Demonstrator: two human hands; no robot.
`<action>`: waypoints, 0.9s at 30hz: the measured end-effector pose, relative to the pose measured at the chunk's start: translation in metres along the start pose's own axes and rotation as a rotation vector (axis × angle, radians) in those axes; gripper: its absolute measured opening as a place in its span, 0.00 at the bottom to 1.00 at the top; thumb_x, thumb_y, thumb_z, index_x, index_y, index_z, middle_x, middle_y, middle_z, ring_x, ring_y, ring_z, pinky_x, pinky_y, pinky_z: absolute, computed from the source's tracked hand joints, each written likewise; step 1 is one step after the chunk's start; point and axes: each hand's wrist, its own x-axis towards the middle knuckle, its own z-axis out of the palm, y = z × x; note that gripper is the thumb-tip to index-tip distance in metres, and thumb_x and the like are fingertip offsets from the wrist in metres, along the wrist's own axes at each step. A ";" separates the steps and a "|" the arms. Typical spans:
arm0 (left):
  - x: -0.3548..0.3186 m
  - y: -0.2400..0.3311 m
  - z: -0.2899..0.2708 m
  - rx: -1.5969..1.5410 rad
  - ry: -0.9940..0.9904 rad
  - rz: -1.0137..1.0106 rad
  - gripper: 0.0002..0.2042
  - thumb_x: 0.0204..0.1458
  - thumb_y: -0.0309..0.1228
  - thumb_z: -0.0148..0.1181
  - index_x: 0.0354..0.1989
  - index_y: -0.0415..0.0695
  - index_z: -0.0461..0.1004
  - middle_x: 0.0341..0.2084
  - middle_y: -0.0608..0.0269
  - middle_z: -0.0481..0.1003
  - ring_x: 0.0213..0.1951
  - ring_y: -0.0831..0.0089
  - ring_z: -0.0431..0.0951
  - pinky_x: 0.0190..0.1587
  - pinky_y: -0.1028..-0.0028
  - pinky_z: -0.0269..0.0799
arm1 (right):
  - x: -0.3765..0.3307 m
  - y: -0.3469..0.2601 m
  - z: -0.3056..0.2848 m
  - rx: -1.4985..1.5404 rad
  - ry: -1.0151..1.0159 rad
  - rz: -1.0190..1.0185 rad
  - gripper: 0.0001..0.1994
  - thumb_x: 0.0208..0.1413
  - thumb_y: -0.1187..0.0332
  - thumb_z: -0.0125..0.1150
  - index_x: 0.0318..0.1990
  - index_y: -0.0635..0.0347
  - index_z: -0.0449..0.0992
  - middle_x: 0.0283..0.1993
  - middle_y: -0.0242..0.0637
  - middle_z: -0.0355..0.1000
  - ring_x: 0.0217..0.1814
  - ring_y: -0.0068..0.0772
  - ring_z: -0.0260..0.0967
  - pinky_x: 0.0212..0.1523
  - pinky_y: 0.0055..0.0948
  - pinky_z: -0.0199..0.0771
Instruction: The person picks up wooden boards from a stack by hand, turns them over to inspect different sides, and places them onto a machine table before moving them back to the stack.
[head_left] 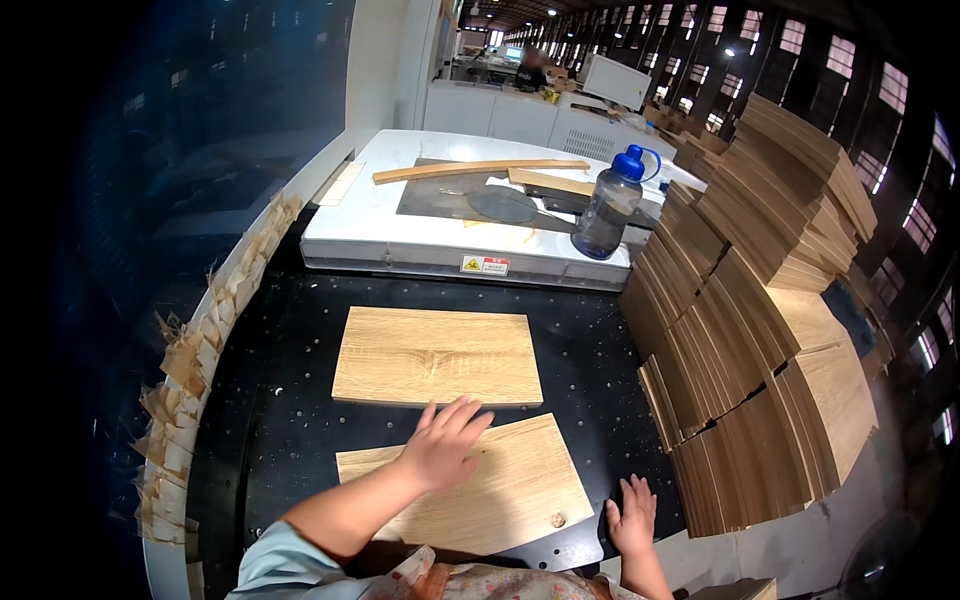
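Observation:
Two light wooden panels lie flat on a black perforated worktable [290, 400]. The nearer panel [500, 495] is slightly turned, and my left hand [445, 440] rests palm down on its far edge with fingers spread. The farther panel [437, 356] lies just beyond my fingertips, untouched. My right hand [632, 515] lies flat on the table's front edge, just right of the near panel's corner, holding nothing.
Tall stacks of wooden panels [760, 330] fill the right side. A white machine bed [370, 215] at the back carries a grey bottle with a blue cap [610, 205], wooden strips [480, 170] and a grey plate. Wood offcuts [190, 370] line the left rim. A person stands far behind.

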 end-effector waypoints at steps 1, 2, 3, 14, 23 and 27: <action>0.019 -0.001 0.010 0.003 -0.010 -0.003 0.29 0.44 0.35 0.59 0.57 0.47 0.61 0.59 0.53 0.57 0.64 0.59 0.52 0.63 0.50 0.44 | 0.000 0.002 0.001 0.021 0.012 0.003 0.24 0.48 0.62 0.58 0.53 0.60 0.66 0.60 0.46 0.59 0.66 0.50 0.50 0.63 0.53 0.45; 0.036 -0.005 0.018 0.012 -0.018 -0.011 0.29 0.45 0.37 0.59 0.58 0.48 0.60 0.59 0.53 0.57 0.64 0.59 0.51 0.63 0.50 0.44 | 0.001 0.002 0.003 0.048 0.024 0.001 0.24 0.48 0.62 0.58 0.53 0.60 0.67 0.60 0.45 0.60 0.66 0.49 0.50 0.63 0.52 0.45; 0.053 -0.009 0.026 0.020 -0.019 -0.013 0.28 0.47 0.38 0.58 0.58 0.48 0.60 0.60 0.53 0.56 0.65 0.59 0.50 0.63 0.50 0.43 | 0.002 0.002 0.004 0.047 0.028 0.002 0.24 0.47 0.62 0.59 0.53 0.60 0.67 0.59 0.45 0.60 0.66 0.48 0.50 0.63 0.52 0.45; 0.096 -0.054 0.065 0.108 -0.153 -0.002 0.26 0.53 0.46 0.50 0.61 0.56 0.58 0.64 0.63 0.51 0.66 0.65 0.46 0.66 0.53 0.36 | 0.001 0.002 -0.001 0.071 0.023 0.018 0.23 0.44 0.63 0.60 0.50 0.62 0.69 0.58 0.47 0.62 0.65 0.50 0.52 0.63 0.51 0.44; 0.092 -0.115 0.035 0.208 -0.197 -0.090 0.24 0.55 0.44 0.46 0.62 0.59 0.57 0.65 0.66 0.50 0.66 0.67 0.46 0.65 0.51 0.36 | 0.004 -0.008 -0.012 0.037 0.004 -0.024 0.21 0.50 0.64 0.56 0.51 0.64 0.67 0.59 0.49 0.61 0.64 0.51 0.53 0.64 0.47 0.47; 0.085 -0.168 0.014 0.189 -0.143 -0.240 0.21 0.54 0.36 0.48 0.58 0.59 0.62 0.62 0.69 0.56 0.65 0.70 0.51 0.65 0.51 0.40 | 0.002 -0.002 -0.012 0.036 -0.011 -0.030 0.23 0.53 0.60 0.54 0.54 0.62 0.66 0.60 0.48 0.60 0.66 0.48 0.51 0.65 0.47 0.45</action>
